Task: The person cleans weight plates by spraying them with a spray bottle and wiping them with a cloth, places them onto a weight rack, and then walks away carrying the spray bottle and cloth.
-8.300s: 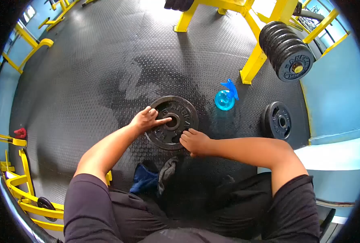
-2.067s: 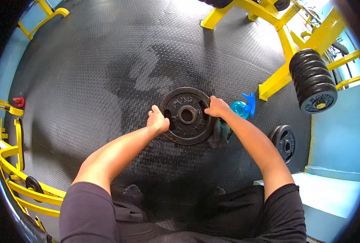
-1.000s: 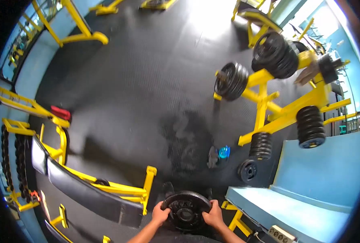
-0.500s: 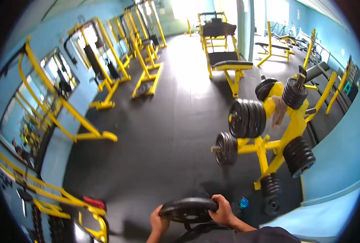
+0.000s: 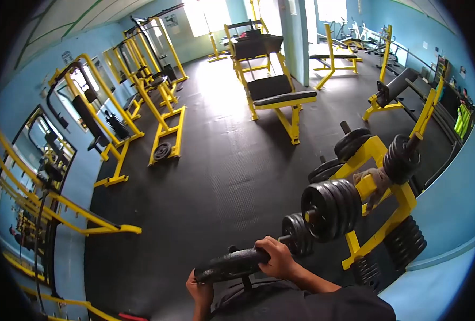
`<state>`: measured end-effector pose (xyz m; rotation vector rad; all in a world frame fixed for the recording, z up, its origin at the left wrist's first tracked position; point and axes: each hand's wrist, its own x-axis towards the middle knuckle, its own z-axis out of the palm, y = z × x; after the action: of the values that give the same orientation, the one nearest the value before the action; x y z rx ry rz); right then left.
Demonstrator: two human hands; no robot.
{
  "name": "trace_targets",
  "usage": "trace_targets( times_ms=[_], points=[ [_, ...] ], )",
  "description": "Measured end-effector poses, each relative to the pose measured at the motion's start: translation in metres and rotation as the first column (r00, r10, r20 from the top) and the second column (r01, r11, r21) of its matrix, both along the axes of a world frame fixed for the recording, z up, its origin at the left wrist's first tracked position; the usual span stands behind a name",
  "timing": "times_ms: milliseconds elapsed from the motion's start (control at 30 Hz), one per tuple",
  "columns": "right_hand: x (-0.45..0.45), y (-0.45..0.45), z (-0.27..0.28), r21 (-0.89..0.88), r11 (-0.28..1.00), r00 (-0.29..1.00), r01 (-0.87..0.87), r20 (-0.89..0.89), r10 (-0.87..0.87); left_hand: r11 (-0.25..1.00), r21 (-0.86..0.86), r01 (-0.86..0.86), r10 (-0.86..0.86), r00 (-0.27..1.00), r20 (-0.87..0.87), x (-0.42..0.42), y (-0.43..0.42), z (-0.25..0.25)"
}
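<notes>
A black weight plate [image 5: 229, 266] is held in front of my body, its rim facing up and its right side tilted a little higher. My left hand [image 5: 199, 289] grips the plate's left edge. Wrapped over the right edge is my right hand [image 5: 276, 258]. Just beyond my right hand stands a yellow plate rack [image 5: 374, 251], its pegs loaded with stacks of black plates [image 5: 331, 209]. A brownish cloth [image 5: 375, 187] hangs on the rack's upper frame. The plate I hold and the rack's lower stack [image 5: 297, 235] look close, but I cannot tell the gap.
A yellow and black bench machine [image 5: 280, 99] stands ahead. Yellow cable machines [image 5: 109, 134] line the left wall, with a small plate [image 5: 162, 151] on one base. A yellow frame [image 5: 87, 214] juts out at left. Black rubber flooring [image 5: 194, 214] runs between them.
The view has shifted forward, and the rack now appears nearer. The held plate has moved slightly left and up in view, its right side now raised. Both hands keep their grip.
</notes>
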<state>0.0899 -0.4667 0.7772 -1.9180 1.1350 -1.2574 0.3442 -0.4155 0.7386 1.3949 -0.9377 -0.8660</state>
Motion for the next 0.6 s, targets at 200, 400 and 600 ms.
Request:
trace_targets(
  times_ms=[200, 400, 600],
  points=[
    [0.008, -0.121, -0.021, 0.08, 0.952, 0.955, 0.296, -0.019, -0.295, 0.956, 0.075, 0.283, -0.286, 0.958, 0.033, 0.018, -0.188, -0.033],
    [0.0, -0.203, -0.009, 0.168, 0.761, 0.772, 0.627, -0.001, -0.636, 0.749, 0.135, 0.649, -0.656, 0.754, 0.017, -0.011, -0.365, -0.023],
    [-0.05, -0.294, -0.01, 0.161, 0.548, 0.557, 0.821, -0.014, -0.83, 0.512, 0.154, 0.845, -0.858, 0.513, 0.036, -0.1, -0.523, -0.033]
  ],
)
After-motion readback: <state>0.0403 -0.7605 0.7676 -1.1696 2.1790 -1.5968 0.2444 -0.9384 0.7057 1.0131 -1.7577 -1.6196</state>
